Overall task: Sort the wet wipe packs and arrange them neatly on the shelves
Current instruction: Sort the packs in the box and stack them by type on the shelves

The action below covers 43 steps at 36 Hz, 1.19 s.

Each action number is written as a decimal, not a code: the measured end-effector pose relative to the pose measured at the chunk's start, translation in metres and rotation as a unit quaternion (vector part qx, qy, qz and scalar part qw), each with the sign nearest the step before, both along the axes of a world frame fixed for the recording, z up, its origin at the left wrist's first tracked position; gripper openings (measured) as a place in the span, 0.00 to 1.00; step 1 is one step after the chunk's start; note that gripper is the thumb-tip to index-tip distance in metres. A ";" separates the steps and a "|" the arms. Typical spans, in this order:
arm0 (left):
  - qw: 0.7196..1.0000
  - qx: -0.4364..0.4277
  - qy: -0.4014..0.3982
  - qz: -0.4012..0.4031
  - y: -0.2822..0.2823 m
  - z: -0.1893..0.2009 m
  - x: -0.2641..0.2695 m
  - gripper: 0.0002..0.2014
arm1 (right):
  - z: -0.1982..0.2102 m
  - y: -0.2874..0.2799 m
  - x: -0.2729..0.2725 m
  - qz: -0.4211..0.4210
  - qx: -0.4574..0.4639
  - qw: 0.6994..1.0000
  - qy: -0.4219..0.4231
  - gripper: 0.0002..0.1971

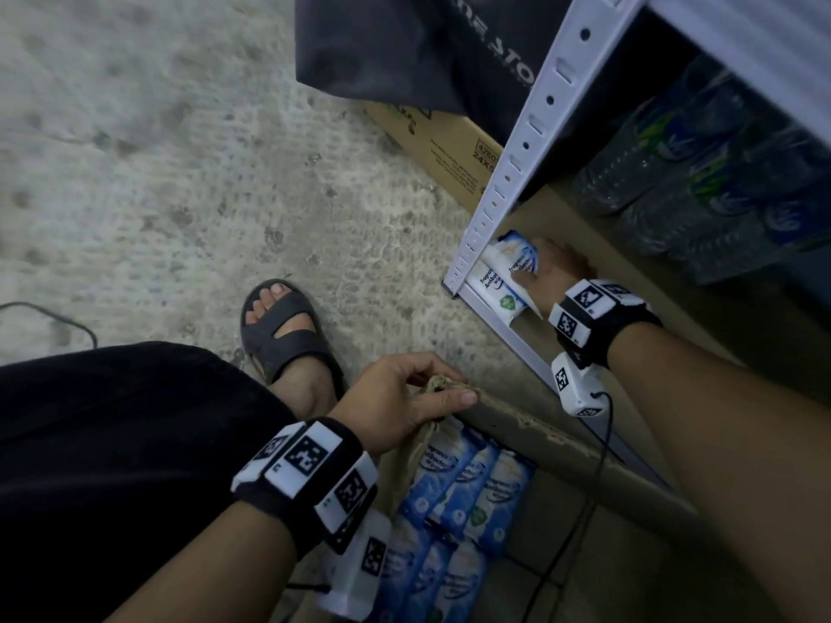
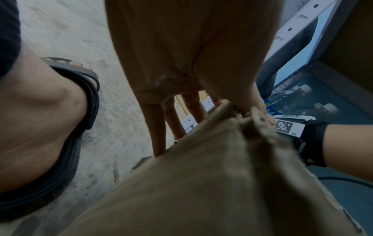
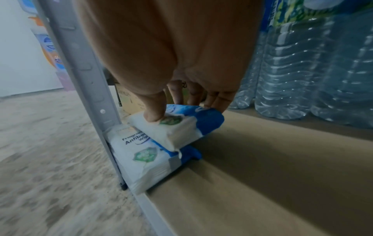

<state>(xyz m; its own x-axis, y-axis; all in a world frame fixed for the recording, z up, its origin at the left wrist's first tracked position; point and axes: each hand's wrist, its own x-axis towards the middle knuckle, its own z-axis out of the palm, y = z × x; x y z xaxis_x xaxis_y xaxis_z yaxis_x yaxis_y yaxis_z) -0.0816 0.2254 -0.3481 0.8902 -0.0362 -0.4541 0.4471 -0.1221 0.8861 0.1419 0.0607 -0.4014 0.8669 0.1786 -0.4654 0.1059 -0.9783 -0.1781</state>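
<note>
Soft, perhaps glossy pack (image 3: pixel 181 126) under right hand (image 3: pixel 171 63)

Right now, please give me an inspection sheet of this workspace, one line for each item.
Surface: brown shelf board, bare beside the packs.
Job's things: one wipe pack lies by the shelf post; a second pack rests tilted on it; more packs in the open box.
Clutter: nothing seen.
Hands: right hand grips the second pack; left hand holds the box flap.
Cables: black cable from the right wrist.
Surroundings: water bottles, concrete floor.
</note>
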 end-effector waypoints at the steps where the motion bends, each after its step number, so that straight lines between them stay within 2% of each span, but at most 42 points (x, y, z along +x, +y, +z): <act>1: 1.000 0.001 0.000 0.001 0.000 0.000 0.000 0.18 | 0.000 0.001 0.000 0.009 0.014 1.000 -0.004 0.28; 6: 1.000 0.004 0.003 0.003 0.000 -0.001 0.000 0.17 | 0.000 0.011 -0.009 0.025 0.075 0.997 0.014 0.19; 11: 1.000 -0.007 0.005 0.006 0.000 0.003 0.000 0.11 | -0.002 0.023 -0.013 -0.030 0.047 0.996 0.066 0.24; 14: 1.000 -0.002 0.001 0.005 -0.001 0.003 0.000 0.11 | -0.001 0.024 -0.012 -0.026 0.018 0.998 0.059 0.29; 18: 1.000 0.006 0.007 0.005 -0.001 0.001 0.001 0.13 | 0.005 0.022 -0.015 0.009 -0.016 0.997 0.078 0.20; 22: 0.999 0.027 0.017 -0.001 -0.003 0.001 0.001 0.15 | 0.025 0.018 -0.023 0.014 -0.030 0.997 0.065 0.21; 25: 0.998 0.063 0.019 -0.013 -0.004 0.007 0.002 0.11 | 0.052 0.011 -0.032 0.010 -0.014 0.999 0.040 0.22; 28: 0.988 0.150 0.009 -0.044 -0.007 0.019 0.001 0.13 | 0.085 0.001 -0.045 0.006 0.025 1.000 0.004 0.20; 32: 0.974 0.227 -0.009 -0.023 -0.015 0.039 0.004 0.15 | 0.132 -0.011 -0.069 0.007 0.069 0.997 -0.023 0.21; 37: 0.939 0.331 -0.063 -0.067 -0.026 0.090 0.014 0.18 | 0.198 -0.031 -0.107 0.034 0.105 0.993 -0.048 0.23; 43: 0.897 0.411 -0.139 -0.087 -0.034 0.169 0.027 0.11 | 0.290 -0.073 -0.167 0.023 0.192 0.976 -0.100 0.22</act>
